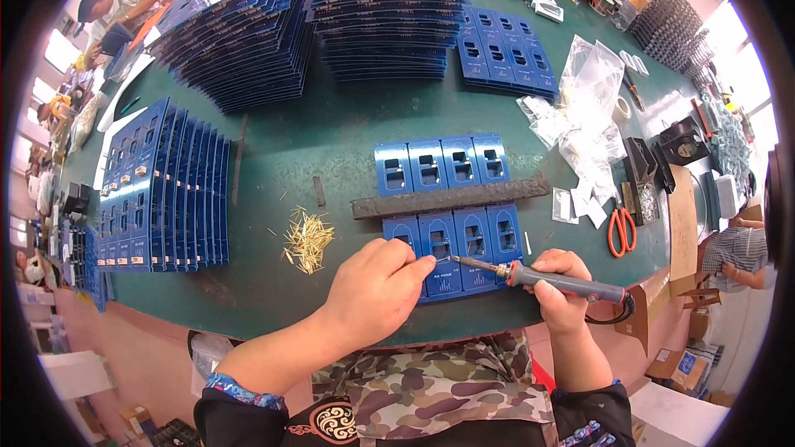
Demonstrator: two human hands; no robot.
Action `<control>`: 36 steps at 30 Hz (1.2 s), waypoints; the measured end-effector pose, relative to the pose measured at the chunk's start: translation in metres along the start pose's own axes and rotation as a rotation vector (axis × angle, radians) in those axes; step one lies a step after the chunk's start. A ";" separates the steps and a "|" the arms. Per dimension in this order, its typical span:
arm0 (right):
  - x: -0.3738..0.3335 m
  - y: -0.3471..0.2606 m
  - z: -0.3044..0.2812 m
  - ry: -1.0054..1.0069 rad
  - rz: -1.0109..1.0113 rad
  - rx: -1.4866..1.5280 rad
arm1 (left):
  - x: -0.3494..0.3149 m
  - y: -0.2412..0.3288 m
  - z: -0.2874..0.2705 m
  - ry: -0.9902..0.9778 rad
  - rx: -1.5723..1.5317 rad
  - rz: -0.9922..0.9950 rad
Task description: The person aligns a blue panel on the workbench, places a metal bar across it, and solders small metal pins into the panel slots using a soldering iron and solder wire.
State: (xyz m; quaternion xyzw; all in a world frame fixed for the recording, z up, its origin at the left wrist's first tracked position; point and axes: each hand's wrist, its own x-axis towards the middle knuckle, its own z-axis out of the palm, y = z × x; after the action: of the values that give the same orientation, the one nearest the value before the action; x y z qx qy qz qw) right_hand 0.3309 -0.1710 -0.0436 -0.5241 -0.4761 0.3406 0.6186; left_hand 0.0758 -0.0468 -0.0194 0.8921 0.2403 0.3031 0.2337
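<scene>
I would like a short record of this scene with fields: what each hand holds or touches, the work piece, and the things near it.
Left hand: fingertips pinched over the blue circuit board panel, apparently holding something thin; too small to tell what
Right hand: grips a soldering iron, tip pointing left at the panel
Across the panel: dark bar lying on it
Left of panel: pile of brass pins
Right of panel: orange scissors
Surface: green table

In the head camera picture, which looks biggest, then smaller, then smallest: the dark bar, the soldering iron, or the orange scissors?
1. Dark bar, the longest.
2. Soldering iron in the right hand, shorter; it is nearer the camera, so the gap is unsure.
3. Orange scissors, smallest.
</scene>
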 end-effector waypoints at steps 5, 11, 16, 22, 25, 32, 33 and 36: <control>0.002 -0.003 0.001 -0.020 0.014 -0.024 | 0.001 0.000 0.000 -0.021 0.016 -0.001; 0.002 -0.002 0.001 -0.024 0.004 -0.026 | 0.001 0.001 0.001 -0.028 0.031 -0.004; 0.002 -0.006 0.003 0.022 0.042 0.053 | 0.000 0.000 0.001 0.010 -0.001 -0.015; 0.000 0.000 -0.001 -0.018 -0.008 0.009 | 0.000 0.002 0.000 -0.015 0.024 0.008; 0.001 -0.001 0.000 -0.039 -0.012 -0.005 | 0.001 0.002 0.000 -0.027 0.039 0.006; 0.002 -0.001 0.000 -0.046 -0.022 -0.040 | 0.001 0.002 0.001 -0.030 0.043 0.010; 0.002 -0.002 0.000 -0.054 -0.022 -0.048 | 0.001 0.003 0.001 -0.032 0.046 0.012; 0.004 -0.002 0.001 -0.058 -0.049 -0.044 | 0.002 0.002 0.002 -0.035 0.048 0.014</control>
State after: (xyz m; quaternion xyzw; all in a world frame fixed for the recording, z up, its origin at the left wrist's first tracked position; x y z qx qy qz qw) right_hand 0.3310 -0.1676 -0.0413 -0.5156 -0.5140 0.3297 0.6011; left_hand 0.0791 -0.0480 -0.0185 0.9042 0.2373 0.2830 0.2144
